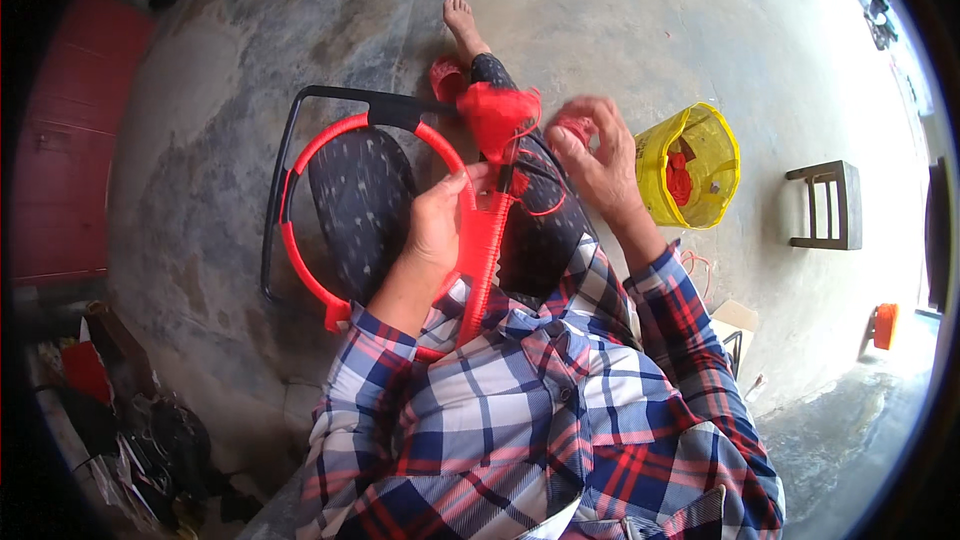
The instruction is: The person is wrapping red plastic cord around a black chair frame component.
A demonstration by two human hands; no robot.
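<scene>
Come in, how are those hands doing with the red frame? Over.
Left hand gripping red frame. Right hand raised, grip unclear. Red bundle near frame's far edge. Yellow bucket beside right wrist.

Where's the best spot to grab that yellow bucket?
The yellow bucket is probably best gripped by its rim, from above, on the side nearest the right hand: its open mouth lets fingers go inside and the thumb outside.

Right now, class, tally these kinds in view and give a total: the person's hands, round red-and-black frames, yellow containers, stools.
Hands, left and right: 2
Round red-and-black frame: 1
Open yellow container: 1
Dark stool: 1
Total: 5
</scene>
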